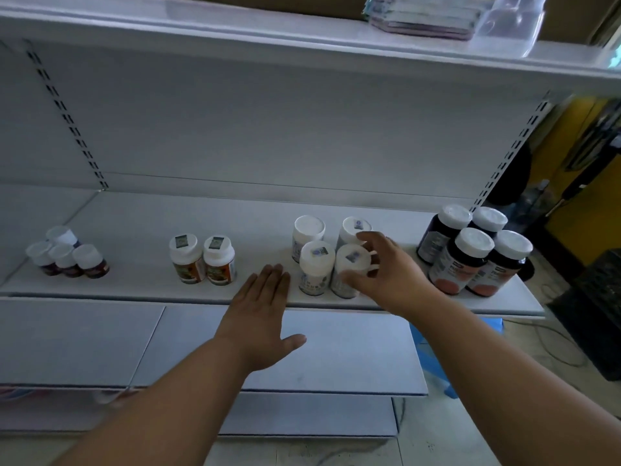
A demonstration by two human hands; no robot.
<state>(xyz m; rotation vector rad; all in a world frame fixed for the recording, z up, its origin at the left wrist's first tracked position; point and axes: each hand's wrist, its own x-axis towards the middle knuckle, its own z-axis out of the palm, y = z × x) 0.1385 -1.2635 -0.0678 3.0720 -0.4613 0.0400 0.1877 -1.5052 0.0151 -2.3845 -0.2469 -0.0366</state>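
A white shelf [141,290] carries groups of white-capped bottles. In the middle stands a cluster of several white bottles [316,264]. My right hand [389,274] curls round the front right bottle of that cluster [351,264], thumb on its near side and fingers over its cap and far side. My left hand [262,314] lies flat, fingers straight and together, fingertips on the shelf's front edge just left of the cluster, holding nothing.
Two orange-labelled bottles [203,260] stand to the left, several small dark bottles [67,257] at the far left, several large dark bottles [470,253] at the right end. A lower shelf [353,348] juts out beneath. An upper shelf [302,52] overhangs above.
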